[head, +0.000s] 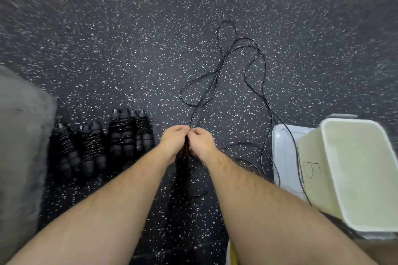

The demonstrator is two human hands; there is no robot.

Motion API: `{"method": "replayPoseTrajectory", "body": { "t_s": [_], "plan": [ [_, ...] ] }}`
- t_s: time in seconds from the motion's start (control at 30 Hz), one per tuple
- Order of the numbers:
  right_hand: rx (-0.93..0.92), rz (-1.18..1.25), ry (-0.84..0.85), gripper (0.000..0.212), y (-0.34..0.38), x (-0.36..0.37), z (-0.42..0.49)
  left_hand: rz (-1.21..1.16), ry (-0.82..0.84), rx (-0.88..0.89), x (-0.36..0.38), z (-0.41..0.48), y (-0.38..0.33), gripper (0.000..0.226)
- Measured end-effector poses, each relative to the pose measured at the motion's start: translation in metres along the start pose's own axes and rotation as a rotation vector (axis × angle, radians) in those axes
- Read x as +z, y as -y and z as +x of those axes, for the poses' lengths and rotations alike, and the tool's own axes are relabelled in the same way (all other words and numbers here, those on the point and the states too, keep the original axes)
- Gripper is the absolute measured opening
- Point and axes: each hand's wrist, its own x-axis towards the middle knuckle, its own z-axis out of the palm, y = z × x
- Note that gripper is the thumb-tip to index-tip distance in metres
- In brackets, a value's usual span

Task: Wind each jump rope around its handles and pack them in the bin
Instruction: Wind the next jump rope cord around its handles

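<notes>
You are looking down at your two bare forearms over a dark speckled floor (129,54). Your left hand (174,141) and right hand (201,143) are pressed together, fingers curled around the dark handles (187,146) of a jump rope and pinching its thin black cord (217,75) where it leaves your fingertips. The handles are mostly hidden between your hands, so how many turns are already on them cannot be told.

You appear to be at the winding step for this rope, near its start. From your hands, the cord runs away from you across the floor in loose crossing loops, then sweeps to the right and back toward you.

To the right of your hands sits the pale plastic bin (336,176), marked with a handwritten letter; nothing shows inside it. A clear lid (286,157) lies just beside it, between bin and hands, and a strand of cord lies across it.

To the left of your hands, four wound rope bundles (127,133) lie side by side on the floor, not yet packed.

Next, you likely need to draw in the slack and wrap it evenly, watching that the crossed loops do not knot or snag on the lid.
</notes>
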Motion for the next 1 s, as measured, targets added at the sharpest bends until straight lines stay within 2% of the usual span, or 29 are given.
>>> {"method": "replayPoseTrajectory", "body": {
  "t_s": [0.1,0.23,0.33,0.53,0.63,0.73,0.8,0.93,1.0],
  "plan": [
    [-0.12,-0.027,0.029,0.015,0.038,-0.008,-0.03,-0.052,0.017,0.065,-0.011,-0.023,-0.036,0.013],
    [-0.391,-0.193,0.041,0.01,0.101,-0.034,-0.077,-0.112,0.027,0.211,-0.023,-0.07,-0.104,0.011],
    [-0.546,-0.351,-0.03,0.021,0.158,-0.065,-0.119,-0.121,0.071,0.35,-0.029,-0.117,-0.16,0.012],
    [-0.803,-0.349,-0.16,0.015,0.275,-0.117,-0.218,-0.196,0.09,0.613,-0.044,-0.23,-0.266,0.028],
    [-0.902,-0.233,-0.199,0.017,0.308,-0.129,-0.252,-0.075,0.131,0.715,-0.049,-0.272,-0.29,0.025],
    [-0.957,-0.025,-0.165,0.02,0.312,-0.131,-0.274,0.117,0.145,0.759,-0.058,-0.288,-0.283,0.017],
    [-0.952,-0.034,-0.094,0.021,0.304,-0.128,-0.28,0.185,0.124,0.79,-0.063,-0.289,-0.277,0.015],
    [-0.896,-0.158,-0.037,0.029,0.298,-0.129,-0.281,0.182,-0.076,0.874,-0.073,-0.293,-0.291,0.029],
    [-0.779,-0.128,0.094,0.021,0.296,-0.131,-0.282,0.071,-0.077,0.886,-0.079,-0.297,-0.304,0.029]
  ]
}}
